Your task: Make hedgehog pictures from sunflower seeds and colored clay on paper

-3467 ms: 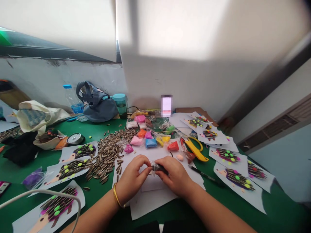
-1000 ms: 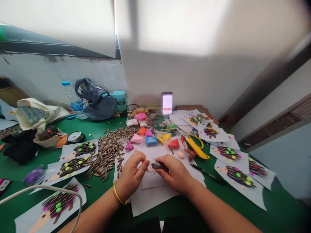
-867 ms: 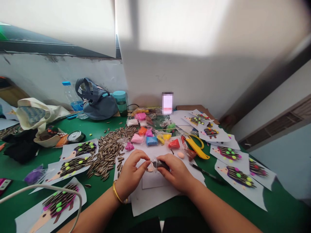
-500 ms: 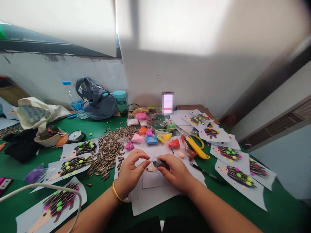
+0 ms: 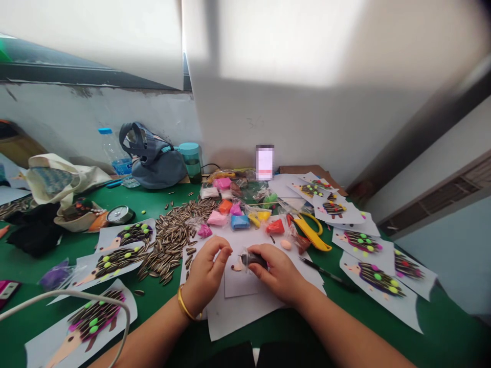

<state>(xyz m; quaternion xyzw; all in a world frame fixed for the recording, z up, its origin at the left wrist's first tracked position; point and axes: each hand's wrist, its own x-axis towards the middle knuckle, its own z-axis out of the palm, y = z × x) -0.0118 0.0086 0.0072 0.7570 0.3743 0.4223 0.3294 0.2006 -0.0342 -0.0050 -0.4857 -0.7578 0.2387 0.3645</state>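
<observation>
My right hand (image 5: 276,271) holds a clear bag of black clay (image 5: 256,259) between thumb and fingers, over a small white sheet (image 5: 240,286). On that sheet, a peach-coloured hedgehog face (image 5: 237,267) shows just left of the bag. My left hand (image 5: 209,271), with a gold bracelet (image 5: 184,304) on its wrist, is left of the bag and apart from it. Its thumb and index finger are pinched together; anything between them is too small to make out. Larger white paper (image 5: 226,324) lies beneath the small sheet.
Striped seeds (image 5: 169,240) are heaped to the left. Bags of coloured clay, such as a blue one (image 5: 240,222), lie behind my hands. Yellow scissors (image 5: 312,232) and a black pen (image 5: 326,272) lie to the right. Hedgehog pictures (image 5: 378,278) flank both sides; a white cable (image 5: 76,293) crosses lower left.
My left hand has drawn back slightly to the left, away from the black clay bag, and its fingers have curled closer. My right hand holds the bag nearly in the same place.
</observation>
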